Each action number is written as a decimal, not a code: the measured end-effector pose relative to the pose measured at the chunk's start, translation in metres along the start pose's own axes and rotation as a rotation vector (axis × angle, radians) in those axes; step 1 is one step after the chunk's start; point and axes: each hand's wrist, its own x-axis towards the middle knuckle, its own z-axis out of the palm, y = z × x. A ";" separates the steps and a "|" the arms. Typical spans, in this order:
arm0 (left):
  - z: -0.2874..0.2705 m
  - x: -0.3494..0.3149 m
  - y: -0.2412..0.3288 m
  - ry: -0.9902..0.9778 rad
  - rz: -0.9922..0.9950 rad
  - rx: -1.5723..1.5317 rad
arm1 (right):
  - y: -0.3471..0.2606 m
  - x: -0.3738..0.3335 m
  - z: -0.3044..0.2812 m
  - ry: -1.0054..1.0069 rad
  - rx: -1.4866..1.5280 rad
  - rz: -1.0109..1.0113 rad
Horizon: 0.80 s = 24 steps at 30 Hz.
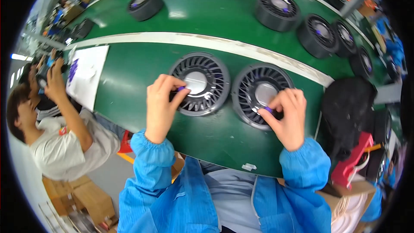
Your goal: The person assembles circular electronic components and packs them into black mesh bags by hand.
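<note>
Blue sleeves [181,190] nearest. Left hand [161,105] pinches a purple tab at the left fan's [199,83] nine o'clock; right hand [288,116] pinches one at the right fan's [260,95] six o'clock, both on the desk [129,82]. Light, rigid plastic; probably safest held by the rims.

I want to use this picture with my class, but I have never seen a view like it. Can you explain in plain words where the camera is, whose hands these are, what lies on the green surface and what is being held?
The camera sits on a person's head and looks down, and its wide lens bends straight edges into curves. The two blue-sleeved arms coming in from the bottom are that person's own. The left hand rests on the left round fan and pinches a small purple piece. The right hand does the same on the right fan with another purple piece. Both fans lie flat on a green bench. Behind a pale strip, more fans lie on a green belt. A white sheet lies to the left, where another person works. A black cloth-like heap lies at the right.
</note>
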 end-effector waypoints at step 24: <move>0.013 -0.002 0.011 -0.208 0.381 -0.125 | 0.008 0.001 0.017 0.101 0.152 0.017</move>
